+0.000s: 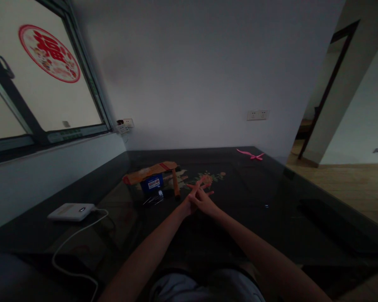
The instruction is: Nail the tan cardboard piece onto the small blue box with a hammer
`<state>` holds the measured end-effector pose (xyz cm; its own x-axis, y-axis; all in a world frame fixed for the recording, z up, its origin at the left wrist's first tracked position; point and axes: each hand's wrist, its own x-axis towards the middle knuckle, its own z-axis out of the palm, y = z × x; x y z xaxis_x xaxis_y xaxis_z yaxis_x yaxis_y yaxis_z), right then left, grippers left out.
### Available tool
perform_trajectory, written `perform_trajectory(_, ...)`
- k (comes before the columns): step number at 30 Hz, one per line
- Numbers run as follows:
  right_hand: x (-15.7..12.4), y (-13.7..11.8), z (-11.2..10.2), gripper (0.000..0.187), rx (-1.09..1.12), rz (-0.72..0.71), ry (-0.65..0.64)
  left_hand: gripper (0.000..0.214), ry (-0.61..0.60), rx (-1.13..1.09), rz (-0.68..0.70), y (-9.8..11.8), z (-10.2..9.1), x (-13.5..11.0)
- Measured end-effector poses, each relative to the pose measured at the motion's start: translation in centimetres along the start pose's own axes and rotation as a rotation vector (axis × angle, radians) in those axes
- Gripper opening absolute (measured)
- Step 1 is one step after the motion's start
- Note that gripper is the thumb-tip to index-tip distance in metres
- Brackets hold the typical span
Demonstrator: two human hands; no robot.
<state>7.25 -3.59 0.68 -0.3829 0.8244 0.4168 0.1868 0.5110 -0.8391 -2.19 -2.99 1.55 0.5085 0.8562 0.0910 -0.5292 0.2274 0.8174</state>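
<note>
Both my arms stretch out over a dark glass table [271,188]. My left hand [190,201] and my right hand [204,198] meet in the middle, crossed one over the other with fingers stretched out flat. Neither hand holds anything that I can see. Just beyond and left of them stands an open orange cardboard box [151,173] with a blue box [151,183] inside. Thin metal pieces [154,198] lie in front of the box.
A white power bank [71,211] with a white cable [75,243] lies at the left. A pink ribbon [251,154] rests at the table's far edge. A window with a red round sticker [48,52] is at left; a doorway opens at right.
</note>
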Motion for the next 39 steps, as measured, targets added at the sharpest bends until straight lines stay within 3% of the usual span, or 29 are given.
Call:
perform_trajectory(15, 0.4, -0.3, -1.7, 0.074, -0.019, -0.035, -0.055, 0.06, -0.175, -0.004, -0.029, -0.3, -0.6, 0.3)
perform_trajectory(22, -0.2, -1.8, -1.7, 0.073, 0.043, 0.021, -0.182, 0.056, -0.236, 0.048, -0.109, 0.2, -0.4, -0.3)
perform_trajectory(28, -0.5, -2.2, -2.0, 0.052, 0.057, 0.01, -0.187, 0.052, -0.199, 0.059, -0.132, 0.4, 0.5, -0.7)
perform_trajectory(39, -0.3, -2.0, -1.4, 0.023, 0.037, -0.005, -0.082, 0.04, -0.09, 0.229, 0.034, -0.3, 0.4, -0.3)
